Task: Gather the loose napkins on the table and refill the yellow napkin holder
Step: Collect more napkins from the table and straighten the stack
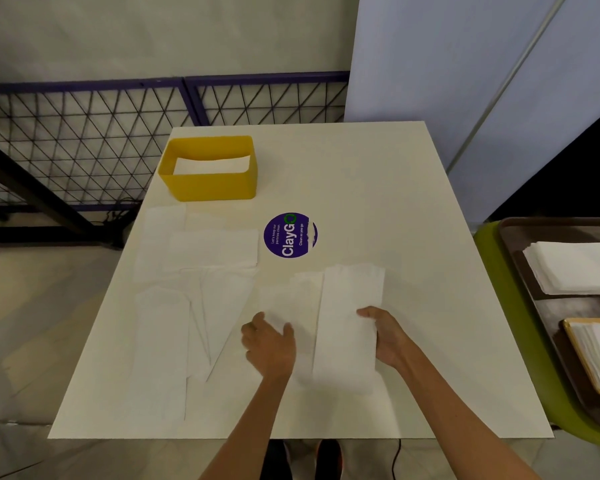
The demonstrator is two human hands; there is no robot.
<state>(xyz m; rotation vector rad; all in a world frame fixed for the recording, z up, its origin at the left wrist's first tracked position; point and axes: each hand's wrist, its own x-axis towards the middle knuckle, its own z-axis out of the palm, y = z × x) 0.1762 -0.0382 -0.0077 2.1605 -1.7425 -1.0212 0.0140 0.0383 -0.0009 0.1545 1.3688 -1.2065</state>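
The yellow napkin holder stands at the table's far left with a few white napkins inside. Several loose white napkins lie spread over the left and middle of the white table. My right hand grips the right edge of a long napkin stack near the front centre. My left hand rests fingers-spread on another napkin just left of that stack.
A round purple ClayGo sticker marks the table's middle. To the right, a brown tray on a green seat holds two piles of napkins. A purple wire fence runs behind the table.
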